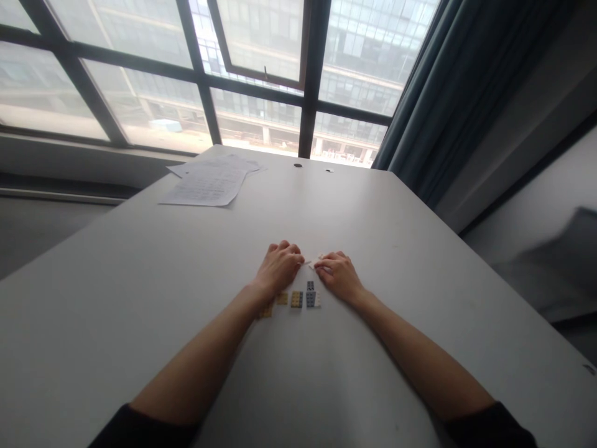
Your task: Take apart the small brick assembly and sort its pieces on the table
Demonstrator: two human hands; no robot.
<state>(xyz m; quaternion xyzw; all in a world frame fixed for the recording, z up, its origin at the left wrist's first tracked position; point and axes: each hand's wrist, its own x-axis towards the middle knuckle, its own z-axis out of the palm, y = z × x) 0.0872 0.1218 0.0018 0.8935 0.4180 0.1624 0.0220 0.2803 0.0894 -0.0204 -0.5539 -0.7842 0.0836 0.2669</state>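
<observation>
Both of my hands rest on the white table (401, 261), knuckles up and fingers curled. My left hand (278, 266) and my right hand (339, 274) meet at a small white piece (313, 262), pinched between their fingertips. Just in front of my wrists lies a short row of small studded bricks: a tan one (282, 298), a tan and grey one (296, 300), a grey-blue one (310, 294) with a white bit beside it, and another tan one (266, 310) partly hidden under my left wrist.
Several printed paper sheets (208, 182) lie at the table's far left. Two small round holes (298, 165) sit near the far edge. Beyond are large windows (261, 74) and a dark curtain (448, 93) at the right.
</observation>
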